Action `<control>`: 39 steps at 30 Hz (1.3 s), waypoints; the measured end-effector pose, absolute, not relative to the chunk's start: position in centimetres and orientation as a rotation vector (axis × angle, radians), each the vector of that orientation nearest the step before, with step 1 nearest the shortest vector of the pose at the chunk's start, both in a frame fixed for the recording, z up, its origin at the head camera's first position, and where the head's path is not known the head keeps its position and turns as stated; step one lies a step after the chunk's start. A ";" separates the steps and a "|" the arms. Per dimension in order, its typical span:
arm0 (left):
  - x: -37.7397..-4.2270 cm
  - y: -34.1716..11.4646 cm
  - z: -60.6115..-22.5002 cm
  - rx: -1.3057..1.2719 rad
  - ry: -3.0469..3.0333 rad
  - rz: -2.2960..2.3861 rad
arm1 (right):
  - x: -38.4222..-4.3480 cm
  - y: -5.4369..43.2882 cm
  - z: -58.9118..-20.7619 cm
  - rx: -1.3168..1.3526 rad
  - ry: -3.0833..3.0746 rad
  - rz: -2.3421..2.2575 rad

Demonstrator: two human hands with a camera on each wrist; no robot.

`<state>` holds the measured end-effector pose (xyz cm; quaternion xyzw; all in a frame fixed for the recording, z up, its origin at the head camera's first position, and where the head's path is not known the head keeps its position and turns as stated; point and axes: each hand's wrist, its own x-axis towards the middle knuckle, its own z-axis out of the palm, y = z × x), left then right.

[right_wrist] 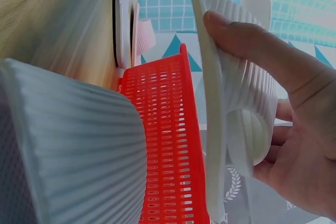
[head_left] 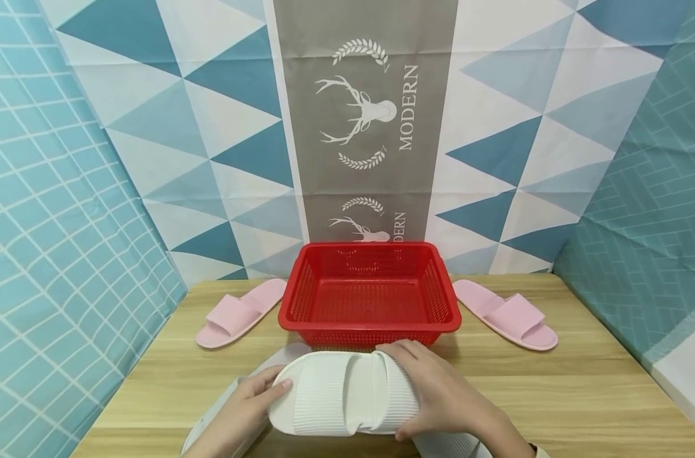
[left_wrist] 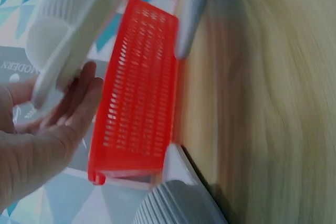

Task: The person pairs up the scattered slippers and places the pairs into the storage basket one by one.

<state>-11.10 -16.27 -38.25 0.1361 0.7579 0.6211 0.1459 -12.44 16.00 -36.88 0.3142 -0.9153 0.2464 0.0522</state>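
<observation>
A pair of white slippers (head_left: 321, 394), laid together with their ribbed straps toward opposite ends, is held up in front of the red basket. My left hand (head_left: 245, 402) pinches the left end, thumb on top and fingers beneath. Around the right end, at the other ribbed strap (right_wrist: 239, 72), my right hand (head_left: 441, 391) grips with the thumb on the near edge and fingers over the far edge. Below the hands lie two grey slippers on the table: the left grey slipper (head_left: 287, 357) is partly covered by my left arm, the right grey slipper (head_left: 447, 445) by my right.
The red basket (head_left: 370, 336) stands at the back middle of the wooden table (head_left: 559, 401). A pink slipper (head_left: 233, 315) lies to its left and another pink slipper (head_left: 516, 316) to its right. Behind rises a patterned cloth backdrop (head_left: 364, 159).
</observation>
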 end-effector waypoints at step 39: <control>-11.5 -19.7 -37.2 0.133 1.987 1.966 | -14.2 18.9 -36.0 0.568 -2.720 1.792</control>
